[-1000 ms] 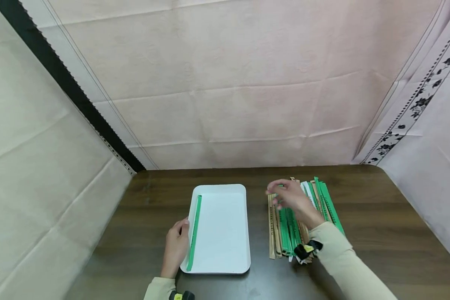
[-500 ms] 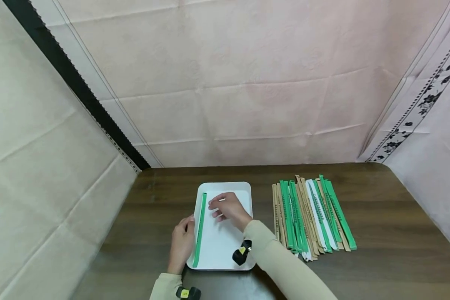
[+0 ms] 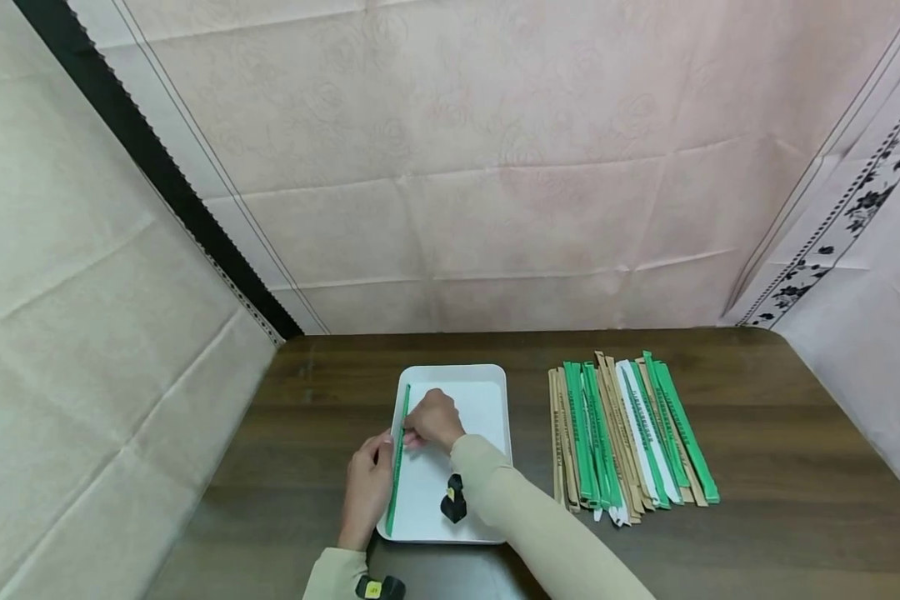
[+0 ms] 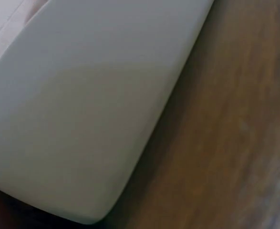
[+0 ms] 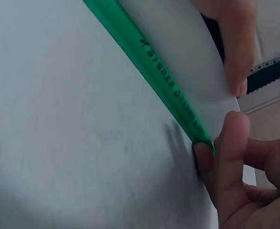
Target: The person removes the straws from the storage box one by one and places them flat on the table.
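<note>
A shallow white tray (image 3: 461, 500) lies on the table, its corner also filling much of the left wrist view. My left hand (image 3: 367, 483) grips the tray's left rim. Along the tray's left side lies a green chopstick packet (image 5: 147, 62), slim and long, with dark lettering. Reaching in from the right, my right hand (image 3: 433, 419) pinches the packet between its fingers; the right wrist view shows the fingertips (image 5: 204, 155) at the packet's edge. The left fingers (image 5: 239, 52) appear at the top right there. The left hand is barely visible in its own wrist view.
Right of the tray, several green, brown and white chopstick packets (image 3: 630, 433) lie side by side on the brown wooden table (image 3: 765, 417). Pale cloth (image 3: 495, 208) hangs behind the table and at both sides.
From the chopstick pile my right hand has moved left over the tray to the green packet there, which now appears tipped on edge. The left hand keeps its grip on the rim.
</note>
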### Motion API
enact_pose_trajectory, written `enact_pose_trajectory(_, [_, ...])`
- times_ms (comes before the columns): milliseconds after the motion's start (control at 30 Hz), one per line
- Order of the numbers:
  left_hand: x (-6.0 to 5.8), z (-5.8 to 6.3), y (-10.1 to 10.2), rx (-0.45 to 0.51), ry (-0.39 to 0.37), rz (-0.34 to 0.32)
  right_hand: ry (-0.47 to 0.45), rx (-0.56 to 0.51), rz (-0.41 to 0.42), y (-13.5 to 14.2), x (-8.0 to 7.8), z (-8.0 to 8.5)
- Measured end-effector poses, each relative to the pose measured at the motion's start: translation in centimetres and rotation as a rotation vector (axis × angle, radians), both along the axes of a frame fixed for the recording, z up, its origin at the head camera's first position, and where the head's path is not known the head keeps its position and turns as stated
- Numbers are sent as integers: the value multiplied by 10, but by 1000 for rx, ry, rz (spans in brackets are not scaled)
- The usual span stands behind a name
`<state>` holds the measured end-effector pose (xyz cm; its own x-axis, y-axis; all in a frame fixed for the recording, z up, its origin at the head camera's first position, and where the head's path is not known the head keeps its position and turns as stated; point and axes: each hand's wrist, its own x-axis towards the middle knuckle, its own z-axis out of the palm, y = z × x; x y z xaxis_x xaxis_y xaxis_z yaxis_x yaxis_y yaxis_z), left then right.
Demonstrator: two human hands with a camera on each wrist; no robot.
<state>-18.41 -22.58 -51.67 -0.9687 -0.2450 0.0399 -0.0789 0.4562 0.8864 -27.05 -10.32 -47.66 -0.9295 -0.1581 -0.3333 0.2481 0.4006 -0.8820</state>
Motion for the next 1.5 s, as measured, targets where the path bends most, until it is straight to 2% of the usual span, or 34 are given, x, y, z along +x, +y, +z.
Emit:
enact_pose_trajectory(267, [-1,1,4,5,-7,7,-4,0,-9,-1,2,0])
enact_pose_trajectory(433, [1,2,3,20,13,-5,-32,-88,0,9,4,5])
enact_pose_trajectory(600, [3,1,-2,7,12,-6,-61,-191,19,35,4,20])
enact_pose_trajectory(767, [4,3,-5,7,-5,-7,-69,-308,50,78,0,32])
enact_pose_trajectory(867, [4,3,-6,11,-14,-14,-79,-353,31,114,-1,35])
enact_pose_trajectory(1167, [6,3,-8,0,-32,-27,-69,-259,-65,227,-8,35])
enact_pose_trajectory(1300, [6,3,-9,-8,-44,-27,-46,-228,-108,266,-13,33])
enact_pose_trajectory(1500, [3,3,-7,-16,-50,-29,-26,-154,-124,317,-13,22])
